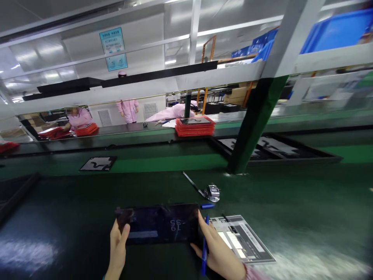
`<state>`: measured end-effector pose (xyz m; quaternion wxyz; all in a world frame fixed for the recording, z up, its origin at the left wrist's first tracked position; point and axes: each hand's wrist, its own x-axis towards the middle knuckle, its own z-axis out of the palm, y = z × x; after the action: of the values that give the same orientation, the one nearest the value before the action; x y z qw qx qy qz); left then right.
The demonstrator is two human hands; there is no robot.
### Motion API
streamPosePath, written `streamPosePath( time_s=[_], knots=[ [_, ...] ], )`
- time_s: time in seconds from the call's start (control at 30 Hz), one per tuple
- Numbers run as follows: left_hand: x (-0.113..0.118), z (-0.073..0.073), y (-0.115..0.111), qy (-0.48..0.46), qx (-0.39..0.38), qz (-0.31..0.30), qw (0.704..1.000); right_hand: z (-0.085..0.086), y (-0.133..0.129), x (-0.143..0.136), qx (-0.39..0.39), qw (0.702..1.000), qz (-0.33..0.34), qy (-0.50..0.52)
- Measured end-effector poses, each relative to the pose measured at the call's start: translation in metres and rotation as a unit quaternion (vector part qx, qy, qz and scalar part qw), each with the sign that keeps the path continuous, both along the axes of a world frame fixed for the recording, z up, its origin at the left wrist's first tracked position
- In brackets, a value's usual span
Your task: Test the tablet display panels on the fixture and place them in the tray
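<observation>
Gripped at both ends, a glossy dark panel (157, 223) is held up over the green tabletop (72, 217). Its left end is pinched by the left hand (118, 245), thumb on the face; the other end is grasped by the right hand (218, 251), with a blue pen (204, 245) tucked in the same grip. Probably best handled lightly by the edges, kept level so no flex gets put in, and the pen tip should be angled away from the gloss, or the pen parked first, tbh.

As for writing, pale digits are shown on the panel, apparently upside down and too blurred to be read for sure. Fine print on the flat printed part (256, 249) beside the right hand can't be made out either. Beyond that, a blue cap (207, 206) and a shiny metal tool (213, 192) are seen. Characters are printed on the teal wall sign (113, 48), too small to be trusted. No brand can be spotted.
</observation>
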<state>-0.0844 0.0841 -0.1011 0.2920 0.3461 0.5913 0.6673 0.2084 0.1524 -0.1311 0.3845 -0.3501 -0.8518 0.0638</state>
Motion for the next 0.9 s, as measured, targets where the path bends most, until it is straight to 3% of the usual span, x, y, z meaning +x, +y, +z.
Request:
streamPosePath(
  time_s=[0.1, 0.2, 0.33, 0.47, 0.67, 0.77, 0.83, 0.9],
  knots=[
    [0.005, 0.011, 0.001, -0.001, -0.016, -0.029, 0.999, 0.004, -0.006, 0.004, -0.034, 0.999, 0.007, 0.011],
    [0.014, 0.028, -0.005, -0.044, -0.075, -0.059, 0.994, 0.017, -0.009, 0.005, -0.1, 0.99, 0.036, 0.09],
    [0.026, 0.054, -0.018, -0.072, -0.12, -0.084, 0.987, 0.038, -0.014, 0.01, -0.245, 0.944, -0.028, 0.221],
    [0.023, 0.069, -0.023, 0.052, -0.111, -0.037, 0.992, 0.057, -0.029, 0.014, -0.353, 0.88, -0.097, 0.301],
    [0.015, 0.074, -0.022, 0.267, -0.077, 0.008, 0.961, 0.077, -0.055, 0.008, -0.353, 0.839, -0.147, 0.387],
    [0.016, 0.073, -0.023, 0.385, 0.026, 0.079, 0.919, 0.088, -0.063, 0.003, -0.344, 0.837, -0.152, 0.398],
    [0.015, 0.069, -0.03, 0.481, 0.125, 0.114, 0.86, 0.094, -0.066, 0.001, -0.33, 0.834, -0.168, 0.409],
    [0.014, 0.062, -0.044, 0.571, 0.224, 0.089, 0.785, 0.098, -0.066, 0.001, -0.32, 0.827, -0.187, 0.423]
  ],
)
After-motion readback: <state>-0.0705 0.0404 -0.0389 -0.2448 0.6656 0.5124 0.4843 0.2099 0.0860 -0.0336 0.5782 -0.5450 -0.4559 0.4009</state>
